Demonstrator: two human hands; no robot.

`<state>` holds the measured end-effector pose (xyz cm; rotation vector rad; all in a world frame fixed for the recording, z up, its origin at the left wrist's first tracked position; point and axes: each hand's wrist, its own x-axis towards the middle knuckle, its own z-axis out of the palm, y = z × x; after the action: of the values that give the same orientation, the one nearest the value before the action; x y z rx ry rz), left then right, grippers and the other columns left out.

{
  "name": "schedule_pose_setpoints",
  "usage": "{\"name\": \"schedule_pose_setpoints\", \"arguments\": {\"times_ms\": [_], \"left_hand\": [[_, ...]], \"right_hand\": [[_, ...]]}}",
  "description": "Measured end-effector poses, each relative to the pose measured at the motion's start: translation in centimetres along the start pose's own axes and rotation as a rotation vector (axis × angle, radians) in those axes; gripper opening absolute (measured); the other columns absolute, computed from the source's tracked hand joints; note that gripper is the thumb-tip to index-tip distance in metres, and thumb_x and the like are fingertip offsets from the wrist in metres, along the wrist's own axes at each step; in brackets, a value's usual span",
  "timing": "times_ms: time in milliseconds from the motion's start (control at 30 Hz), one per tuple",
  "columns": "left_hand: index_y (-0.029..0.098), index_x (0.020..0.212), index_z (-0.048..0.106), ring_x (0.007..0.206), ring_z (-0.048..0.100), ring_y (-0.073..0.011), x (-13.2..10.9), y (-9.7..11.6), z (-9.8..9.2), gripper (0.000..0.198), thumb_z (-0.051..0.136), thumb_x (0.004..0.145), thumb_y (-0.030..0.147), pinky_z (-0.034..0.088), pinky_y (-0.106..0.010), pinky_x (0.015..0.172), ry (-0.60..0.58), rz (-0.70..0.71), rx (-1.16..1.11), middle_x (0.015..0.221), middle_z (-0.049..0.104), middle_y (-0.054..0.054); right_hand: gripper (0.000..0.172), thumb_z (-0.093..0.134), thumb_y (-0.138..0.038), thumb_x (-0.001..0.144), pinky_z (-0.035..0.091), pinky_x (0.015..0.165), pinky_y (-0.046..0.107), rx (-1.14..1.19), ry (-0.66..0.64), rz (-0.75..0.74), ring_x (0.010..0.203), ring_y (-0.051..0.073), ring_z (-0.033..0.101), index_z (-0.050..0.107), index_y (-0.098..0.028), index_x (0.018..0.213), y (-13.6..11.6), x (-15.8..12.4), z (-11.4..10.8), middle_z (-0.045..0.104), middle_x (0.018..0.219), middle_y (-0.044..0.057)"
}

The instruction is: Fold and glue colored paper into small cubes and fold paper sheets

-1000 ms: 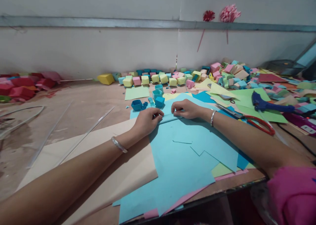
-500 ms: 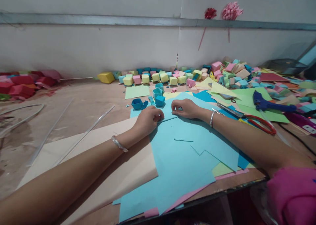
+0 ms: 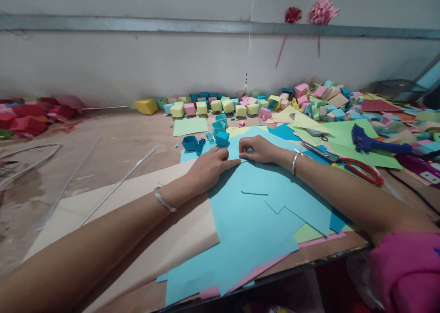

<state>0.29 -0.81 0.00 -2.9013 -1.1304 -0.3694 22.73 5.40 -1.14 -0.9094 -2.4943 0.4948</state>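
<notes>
**Head view, entries in order.**

**Left hand** (image 3: 209, 166): we log it lying on the light-blue sheet (image 3: 254, 212). The fingers are stretched out, together and flat, with the tips pointing at the right hand. Half a second ago these fingers were curled under. The raised fold that stood between the hands a second ago now lies flat.

**Right hand** (image 3: 257, 150): the fingers are curled, tips down on the far edge of the same sheet, just beside the left fingertips. We cannot tell whether they pinch the paper or only press it.

**Reading:** we judge the fold laid down and the crease under pressure.

**Light-blue sheet:** topmost of a stack at the near edge of the table (image 3: 113, 143), overlapping a beige sheet (image 3: 137, 207) on its left.

**Surface:**
- Dark-blue boxes (image 3: 190, 143) sit just beyond the hands.
- Paper cubes (image 3: 213, 107) run in a row along the far edge.
- Scissors (image 3: 360, 173) with red handles and a blue glue gun (image 3: 374, 144) lie toward the right edge, among green sheets (image 3: 343, 136).
- Clear rods (image 3: 117, 187) lie on the bare left part.
- A red paper pile (image 3: 27, 118) sits at the far left corner.

**Room:** a pale wall (image 3: 137, 65) carries a metal rail, with paper flowers (image 3: 321, 11) on it.
</notes>
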Motion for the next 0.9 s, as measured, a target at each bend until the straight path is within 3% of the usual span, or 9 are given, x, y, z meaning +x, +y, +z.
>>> {"name": "schedule_pose_setpoints", "arguments": {"times_ms": [100,200,400,633,800,900], "left_hand": [[0.027,0.112,0.068,0.08,0.05,-0.0214,0.2,0.1,-0.3,0.034,0.044,0.09,0.016,0.036,-0.03,0.063,-0.057,-0.025,0.042,0.09,0.058,-0.008],[0.017,0.085,0.072,0.076,0.052,-0.0219,0.3,1.2,-0.8,0.028,0.044,0.091,0.019,0.031,-0.031,0.057,-0.129,-0.077,0.168,0.082,0.059,-0.01],[0.013,0.053,0.058,0.065,0.051,-0.0189,-0.7,4.2,-2.2,0.025,0.055,0.071,-0.004,0.026,-0.033,0.054,-0.205,-0.144,0.22,0.067,0.055,-0.009],[0.014,0.055,0.063,0.061,0.047,-0.0198,-1.8,5.7,-2.8,0.024,0.057,0.069,-0.005,0.022,-0.032,0.051,-0.364,-0.264,0.406,0.063,0.053,-0.01],[0.013,0.059,0.064,0.068,0.048,-0.0227,-2.6,6.5,-2.0,0.024,0.053,0.073,-0.003,0.028,-0.034,0.055,-0.279,-0.234,0.533,0.069,0.052,-0.012],[0.01,0.064,0.065,0.07,0.051,-0.024,-2.5,6.5,-1.8,0.026,0.046,0.074,-0.005,0.032,-0.033,0.055,-0.302,-0.232,0.533,0.073,0.054,-0.014]], "right_hand": [[0.007,0.065,-0.023,0.079,0.036,0.066,0.025,0.006,0.002,0.0,0.072,0.014,0.056,0.06,-0.018,0.079,0.0,0.0,0.0,0.064,0.077,0.001],[0.008,0.066,-0.023,0.079,0.036,0.065,0.025,0.007,0.006,0.003,0.071,0.014,0.055,0.059,-0.018,0.078,0.0,0.1,0.0,0.063,0.076,0.001],[0.007,0.065,-0.022,0.079,0.036,0.065,0.024,0.014,0.005,0.007,0.07,0.013,0.055,0.059,-0.018,0.078,0.0,0.0,0.0,0.063,0.076,0.001],[0.008,0.066,-0.023,0.078,0.038,0.068,0.025,0.032,0.006,0.002,0.07,0.013,0.056,0.06,-0.018,0.077,0.3,0.0,0.1,0.064,0.075,0.001],[0.008,0.066,-0.023,0.077,0.039,0.068,0.025,0.043,0.015,-0.005,0.07,0.013,0.056,0.06,-0.018,0.076,0.4,0.1,0.2,0.063,0.074,0.0],[0.008,0.066,-0.022,0.077,0.038,0.067,0.024,0.04,0.015,-0.009,0.069,0.013,0.055,0.059,-0.018,0.076,0.4,0.1,0.1,0.063,0.074,0.0]]}}
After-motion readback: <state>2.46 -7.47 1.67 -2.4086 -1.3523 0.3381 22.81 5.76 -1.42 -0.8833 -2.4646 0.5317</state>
